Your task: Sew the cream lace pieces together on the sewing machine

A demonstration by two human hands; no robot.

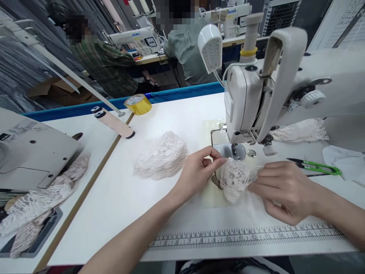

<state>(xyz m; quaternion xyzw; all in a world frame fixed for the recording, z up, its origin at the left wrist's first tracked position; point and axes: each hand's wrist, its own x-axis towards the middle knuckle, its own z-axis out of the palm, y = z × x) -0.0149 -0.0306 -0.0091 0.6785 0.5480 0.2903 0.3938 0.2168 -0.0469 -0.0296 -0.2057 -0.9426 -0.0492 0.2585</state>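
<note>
- White lace, openwork and patterned, lies just in front of the presser foot of a sewing machine: a small lace piece, spread between two bare hands on a pale surface.
- Left hand: thumb and index finger meet in a pinch at the upper left edge of the lace, close by the needle area.
- Right hand: fingers curled together at the opposite edge — whether they clamp the lace or only press on it, one cannot tell from this angle.
- By its look, the lace should prove light, soft and limp, apt to fold, stretch or snag at its holes. The denser borders seem the best hold, with a gentle pinch on each side and the fingertips clear of the needle.
- Left of the hands, a stack of lace pieces rests in a loose, scalloped pile; single layers may cling together when lifted.
- Around the work: green-handled snips to the right, a yellow tape roll and a thread spool toward the back left, a printed ruler strip along the near edge.
</note>
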